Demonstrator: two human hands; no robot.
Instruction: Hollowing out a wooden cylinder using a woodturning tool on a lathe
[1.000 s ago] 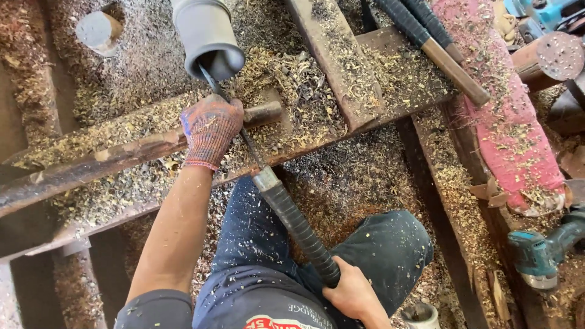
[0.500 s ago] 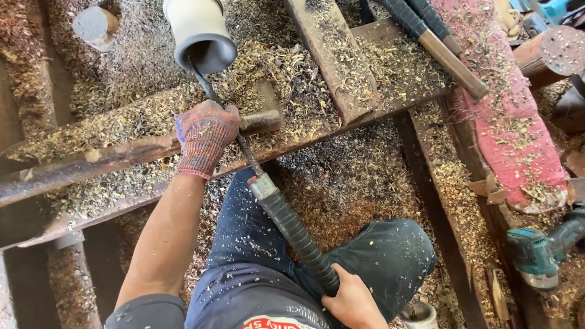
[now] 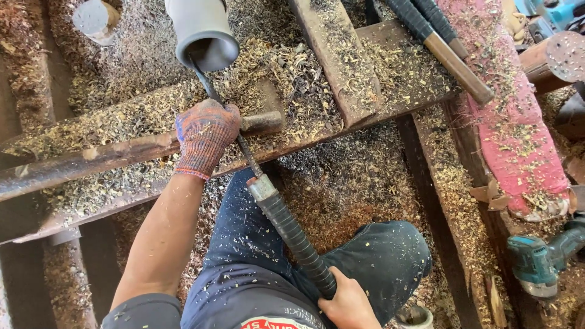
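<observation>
My left hand (image 3: 206,135), in an orange and blue knit glove, presses down where a long turning tool (image 3: 286,225) crosses a rusty metal rest bar (image 3: 109,155). The tool's thin steel shaft runs up into the open mouth of a grey hollow cylinder (image 3: 201,33) at the top. My bare right hand (image 3: 347,301) grips the end of the tool's black ribbed handle near my knee. The tool's tip is hidden inside the cylinder.
Wood shavings cover the wooden beams (image 3: 341,67) and the floor. A pink-covered block (image 3: 518,134) lies at the right, with long-handled tools (image 3: 445,49) leaning over it. A teal power tool (image 3: 539,259) sits at the lower right. A round wood piece (image 3: 94,18) lies top left.
The view has shifted slightly, so the cylinder sits nearer the top edge. Both hands keep their hold on the tool, whose shaft stays in the cylinder's mouth.
</observation>
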